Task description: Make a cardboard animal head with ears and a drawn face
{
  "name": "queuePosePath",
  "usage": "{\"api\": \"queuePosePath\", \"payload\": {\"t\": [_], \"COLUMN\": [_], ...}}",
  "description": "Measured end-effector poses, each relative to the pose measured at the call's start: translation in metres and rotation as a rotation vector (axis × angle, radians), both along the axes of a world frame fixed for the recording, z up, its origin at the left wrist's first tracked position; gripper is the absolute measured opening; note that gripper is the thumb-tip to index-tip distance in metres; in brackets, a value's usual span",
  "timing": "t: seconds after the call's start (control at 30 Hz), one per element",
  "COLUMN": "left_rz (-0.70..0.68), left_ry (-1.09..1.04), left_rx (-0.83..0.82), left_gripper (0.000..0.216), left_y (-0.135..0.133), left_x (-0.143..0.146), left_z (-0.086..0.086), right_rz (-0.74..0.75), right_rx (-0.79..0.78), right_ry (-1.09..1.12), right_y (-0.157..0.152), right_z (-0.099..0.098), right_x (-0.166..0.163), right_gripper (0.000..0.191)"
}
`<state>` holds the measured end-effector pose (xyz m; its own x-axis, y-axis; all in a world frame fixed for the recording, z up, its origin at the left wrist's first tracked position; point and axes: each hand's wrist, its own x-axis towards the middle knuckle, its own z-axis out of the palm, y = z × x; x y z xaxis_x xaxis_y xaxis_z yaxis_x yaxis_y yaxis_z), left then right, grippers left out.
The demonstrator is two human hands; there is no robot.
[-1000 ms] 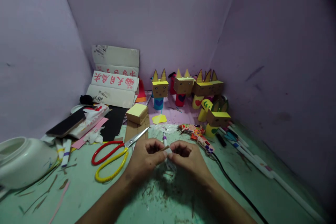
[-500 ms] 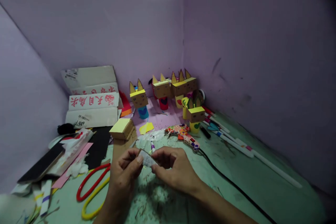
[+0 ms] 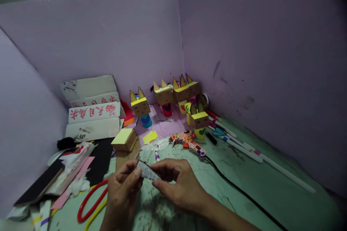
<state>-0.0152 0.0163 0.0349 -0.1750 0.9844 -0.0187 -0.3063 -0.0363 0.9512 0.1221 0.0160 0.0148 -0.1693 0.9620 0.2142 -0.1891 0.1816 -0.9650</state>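
Note:
Between my two hands is a small pointed piece of cardboard [image 3: 148,171], its pale printed side facing me. My left hand [image 3: 125,184] pinches its left end between thumb and fingers. At the narrow right end, the thumb and fingertips of my right hand [image 3: 180,182] close on it. Just beyond my left hand, a small cardboard box with a yellow top [image 3: 124,139] rests on a brown cardboard strip [image 3: 123,158]. A flower-patterned glue gun [image 3: 188,143] lies past my right hand. Red-and-yellow-handled scissors [image 3: 90,202] lie left of my left hand, partly hidden by it.
Several box-headed cardboard figures with pointed ears [image 3: 140,107] stand at the back. Markers [image 3: 241,148] lie along the right wall. The glue gun's black cord [image 3: 238,187] crosses the right side. Folded cardboard [image 3: 93,112] leans at the back left, near black paper [image 3: 101,158] and scraps.
The view has tilted up slightly, so the table things sit lower. Both hands still grip the cardboard piece, which is turned a little and shows more of its printed face.

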Motion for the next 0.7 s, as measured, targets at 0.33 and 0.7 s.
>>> {"api": "queuePosePath", "payload": {"t": [0.33,0.7], "left_rz": [-0.006,0.049], "left_ry": [0.016,0.095], "left_rx": [0.027,0.055], "left_gripper": [0.029,0.027], "left_y": [-0.0044,-0.0054], "left_x": [-0.0013,-0.0049], "left_z": [0.0034,0.0006], "right_rz": [-0.005,-0.023], "right_rx": [-0.057,-0.046], "right_ry": [0.008,0.030], "right_y": [-0.0012,-0.0011], "right_z": [0.0009,-0.0010], "right_x": [0.0006,-0.0011], "right_gripper": [0.019,0.012]}}
